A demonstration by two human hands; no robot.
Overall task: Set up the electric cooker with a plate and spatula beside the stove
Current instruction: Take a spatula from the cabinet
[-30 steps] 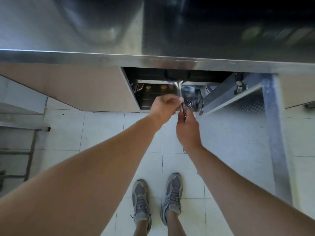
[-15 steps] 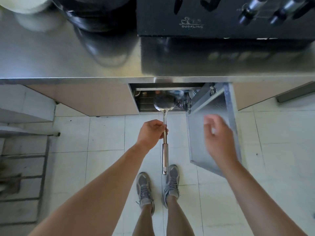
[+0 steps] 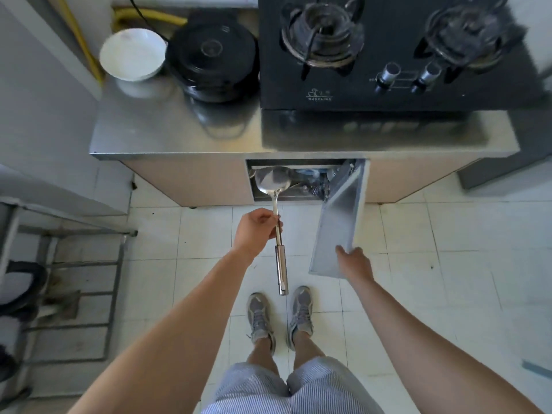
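Note:
My left hand [image 3: 258,227] grips the shaft of a steel spatula [image 3: 276,210], blade up in front of the open cabinet [image 3: 298,180], handle hanging toward my shoes. My right hand [image 3: 354,261] holds the lower edge of the grey cabinet door [image 3: 340,222], which stands swung out over the floor. On the steel counter [image 3: 167,135] the black electric cooker [image 3: 212,55] sits with its lid on, just left of the black gas stove [image 3: 388,52]. A white plate [image 3: 133,53] lies left of the cooker, near the back corner.
Yellow hose [image 3: 149,17] and a black cable run along the wall behind the plate. A metal rack [image 3: 83,294] stands on the tiled floor at the left. Utensils are dimly visible inside the cabinet. My feet are right below the spatula handle.
The spatula has come out of the cabinet in my left hand. My right hand let go of it and moved right onto the cabinet door's edge. The view has tilted up, showing the counter.

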